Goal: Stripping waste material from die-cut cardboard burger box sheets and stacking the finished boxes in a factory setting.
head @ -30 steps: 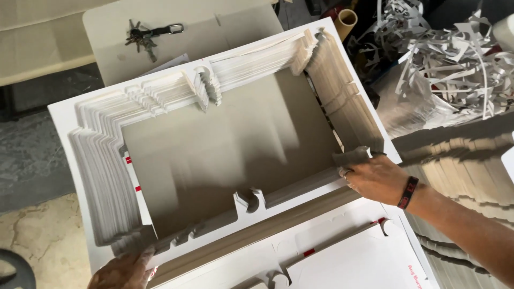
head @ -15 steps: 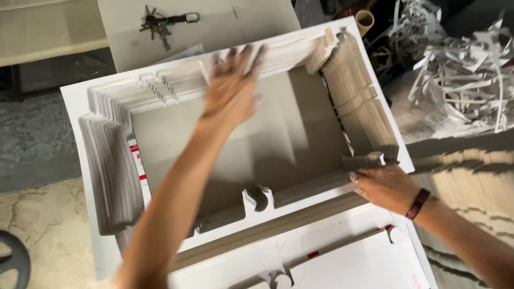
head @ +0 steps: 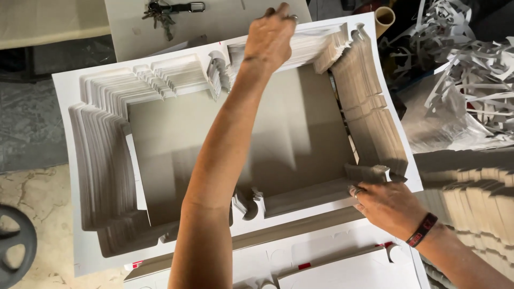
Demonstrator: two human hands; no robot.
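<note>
While our left hand (head: pixel 273 35) grips the far edge of the cardboard stack (head: pixel 214 155) on the white sheet (head: pixel 64 85), our right hand (head: pixel 388 206) pinches its near-right corner; it looks heavy, slippery, floppy.

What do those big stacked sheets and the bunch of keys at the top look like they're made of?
The stacked die-cut sheets look like paperboard: matte grey faces, white fanned edges, flexing at the right side. The keys seem metal, dark and dull, with a shiny clip; too small to be sure.
</note>
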